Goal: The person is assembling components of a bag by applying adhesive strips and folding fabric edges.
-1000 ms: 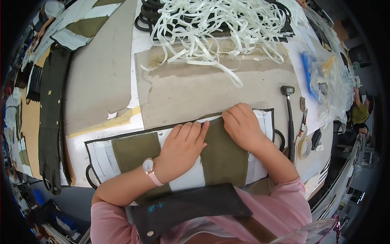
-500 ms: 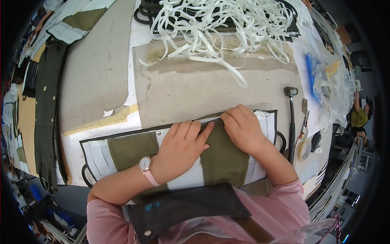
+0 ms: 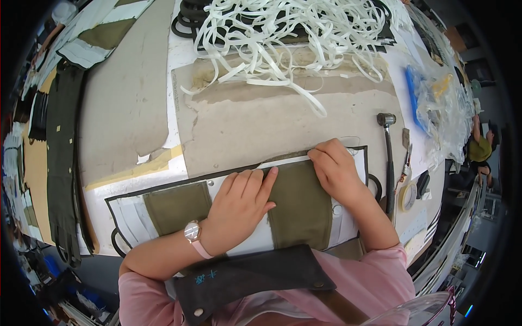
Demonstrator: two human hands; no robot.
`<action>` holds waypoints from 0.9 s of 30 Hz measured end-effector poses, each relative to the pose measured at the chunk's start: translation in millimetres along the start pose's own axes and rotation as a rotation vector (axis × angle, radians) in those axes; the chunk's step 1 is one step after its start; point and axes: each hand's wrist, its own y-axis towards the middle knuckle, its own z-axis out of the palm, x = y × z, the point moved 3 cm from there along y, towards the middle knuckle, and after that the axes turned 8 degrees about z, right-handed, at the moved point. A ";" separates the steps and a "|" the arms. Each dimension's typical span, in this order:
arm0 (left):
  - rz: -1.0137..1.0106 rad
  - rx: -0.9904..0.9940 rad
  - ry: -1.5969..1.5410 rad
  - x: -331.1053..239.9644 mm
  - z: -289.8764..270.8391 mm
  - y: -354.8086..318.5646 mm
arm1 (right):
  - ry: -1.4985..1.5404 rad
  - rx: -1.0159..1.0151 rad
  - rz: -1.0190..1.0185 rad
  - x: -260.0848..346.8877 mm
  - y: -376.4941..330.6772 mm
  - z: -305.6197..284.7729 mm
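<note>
The green-and-white panel lies flat along the near edge of the table, close to your body, likely so both hands reach its far side. Your left hand rests palm down on it, fingers loosely side by side and thumb apart, apparently to steady it. Your right hand curls over the panel's far side, toward its far right corner, perhaps to control the dark edging; whether you pinch it, I cannot tell. The hammer lies toward the table's right edge, handle toward you, presumably within reach.
</note>
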 end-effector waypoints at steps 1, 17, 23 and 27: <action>0.001 0.000 0.001 0.3 -0.6 0.5 | 0.002 -0.011 0.011 -0.6 0.2 0.0; -0.005 -0.022 -0.024 8.2 0.8 8.8 | -0.075 -0.029 -0.027 4.9 1.4 1.1; -0.014 -0.007 -0.011 7.0 2.1 10.5 | -0.027 -0.047 -0.029 23.5 16.5 3.1; -0.026 -0.041 -0.048 5.9 0.9 8.5 | 0.145 0.155 0.141 21.4 34.1 16.0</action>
